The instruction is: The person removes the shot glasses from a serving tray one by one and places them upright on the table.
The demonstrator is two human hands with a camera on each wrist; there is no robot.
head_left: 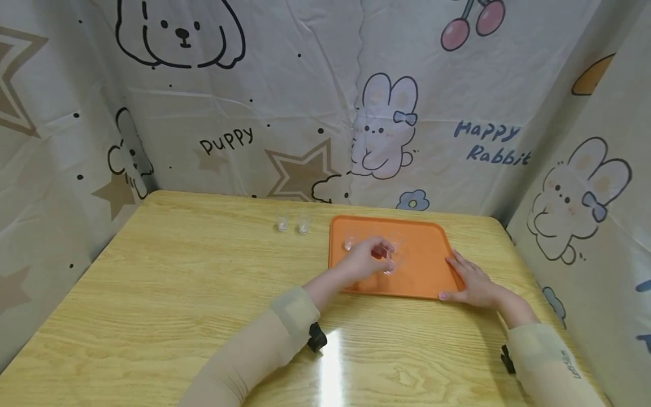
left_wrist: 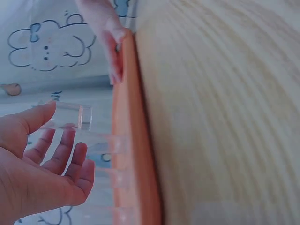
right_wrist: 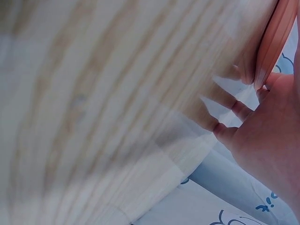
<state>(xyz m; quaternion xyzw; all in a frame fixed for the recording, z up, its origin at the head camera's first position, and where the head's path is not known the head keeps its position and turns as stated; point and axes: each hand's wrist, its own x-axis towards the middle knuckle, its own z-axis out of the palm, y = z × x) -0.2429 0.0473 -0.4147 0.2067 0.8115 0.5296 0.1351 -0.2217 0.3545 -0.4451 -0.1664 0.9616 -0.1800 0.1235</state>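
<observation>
My left hand [head_left: 367, 259] is over the orange tray [head_left: 427, 277]. Thumb and fingertips pinch a small clear cup [left_wrist: 84, 117], tipped on its side in the left wrist view. Other clear cups stand on the tray, one [head_left: 348, 243] near its left end; the rest are partly hidden by the hand and hard to make out. At the tray's right end, my right hand [head_left: 475, 284] rests against the rim, fingers fairly straight and spread, thumb at the front corner. The right wrist view shows this hand [right_wrist: 267, 126] beside the tray edge, low over the table.
Two more clear cups [head_left: 293, 224] stand on the wooden table [head_left: 178, 271], left of the tray near the back. Printed cloth [head_left: 305, 85] hangs behind the table and along both sides.
</observation>
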